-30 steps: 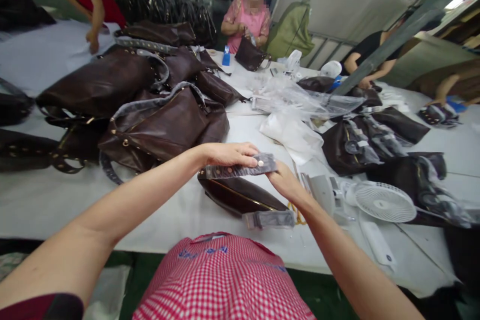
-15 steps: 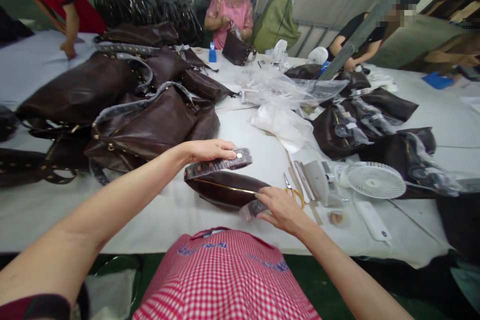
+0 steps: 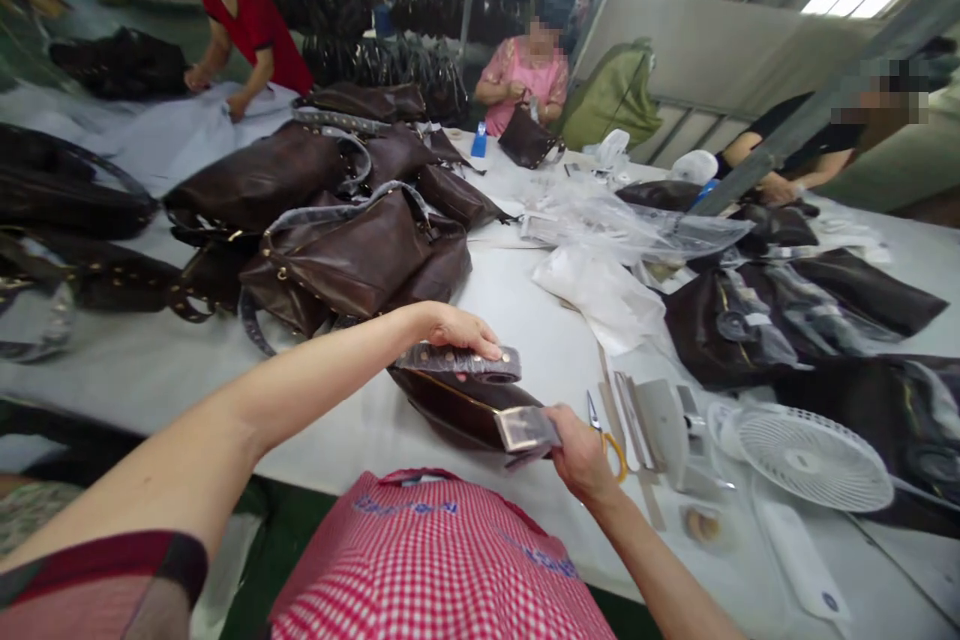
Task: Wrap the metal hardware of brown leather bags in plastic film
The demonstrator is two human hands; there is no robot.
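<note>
In front of me on the table lies a dark brown leather bag (image 3: 442,410) with a gold zip along its top. My left hand (image 3: 463,332) is closed on a studded strap (image 3: 427,358) wrapped in clear film, just above the bag's far side. The strap curls into a loop below my fingers. At the bag's right end, my right hand (image 3: 576,448) grips a film-wrapped strap end with a large pale metal buckle (image 3: 520,428). Yellow-handled scissors (image 3: 616,455) lie just right of that hand.
Several brown bags (image 3: 352,255) are piled to the left. More bags (image 3: 720,320) with wrapped straps lie right, near a white fan (image 3: 810,460). Clear plastic (image 3: 622,220) and a white bundle (image 3: 600,290) spread across the middle. A slanted metal post (image 3: 795,140) stands at right; several co-workers surround the table.
The head view has swung left and up. My right hand has lifted and turned the strap end, so its buckle now shows over the bag. My left hand still holds the studded strap.
</note>
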